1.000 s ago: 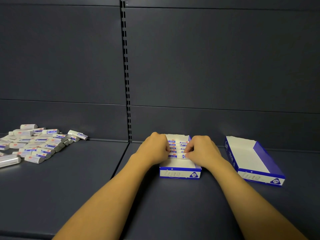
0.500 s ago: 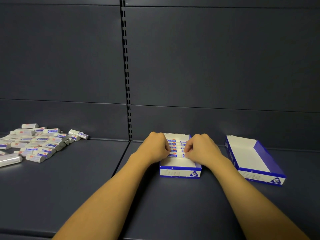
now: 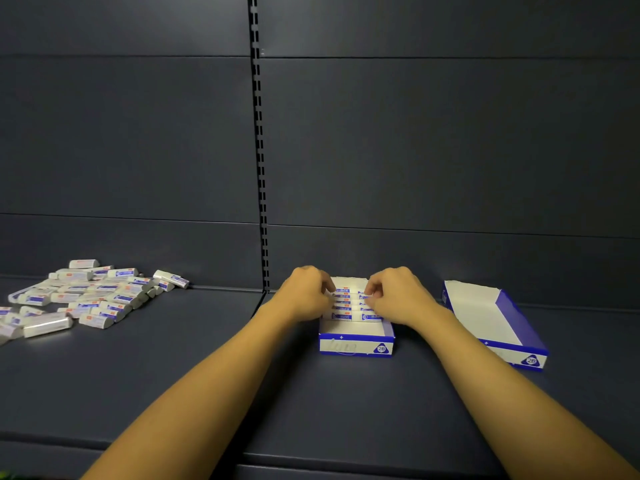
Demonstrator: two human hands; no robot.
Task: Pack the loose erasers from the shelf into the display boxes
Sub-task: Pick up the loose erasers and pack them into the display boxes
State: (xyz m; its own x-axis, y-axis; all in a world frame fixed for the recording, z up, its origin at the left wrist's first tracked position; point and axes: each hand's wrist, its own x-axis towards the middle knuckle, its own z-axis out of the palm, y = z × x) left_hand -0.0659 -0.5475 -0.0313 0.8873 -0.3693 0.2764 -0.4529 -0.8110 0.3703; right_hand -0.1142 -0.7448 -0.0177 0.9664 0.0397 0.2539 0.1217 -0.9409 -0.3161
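Erasers in box lie between both hands

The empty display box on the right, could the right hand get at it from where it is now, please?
Probably yes. The empty display box sits open-topped beside the right hand, with only bare shelf between them. That hand is busy at the erasers in the middle box, though.

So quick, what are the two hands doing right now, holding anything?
Left hand: fingers curled on the erasers in the middle display box.
Right hand: fingertips pinching an eraser in the same box.
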